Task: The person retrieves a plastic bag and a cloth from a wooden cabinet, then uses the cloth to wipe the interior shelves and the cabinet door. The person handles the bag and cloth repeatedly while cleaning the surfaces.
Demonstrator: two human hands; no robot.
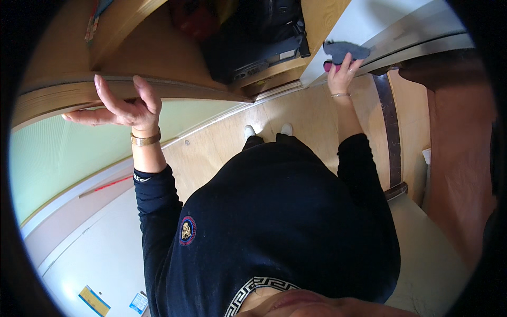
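Observation:
My left hand (128,105) is raised at the wooden edge (190,88) of a cabinet door, its fingers spread and nothing held. The fingertips overlap that edge; whether they press on it I cannot tell. In my right hand (341,78) is a grey cloth (345,51), bunched under the fingers, with a pink piece (332,66) showing beside it. The cloth lies against a white panel (380,25) next to the cabinet opening. Between the hands, the open cabinet holds a black case or bag (257,43) with buckles, partly in shadow.
Below the wooden edge runs a pale green ribbed panel (79,146). Tan floor (214,142) with a dark strip (390,130) lies around my white shoes (287,129). A reddish-brown surface (459,166) stands at right, and a white door (99,245) at lower left.

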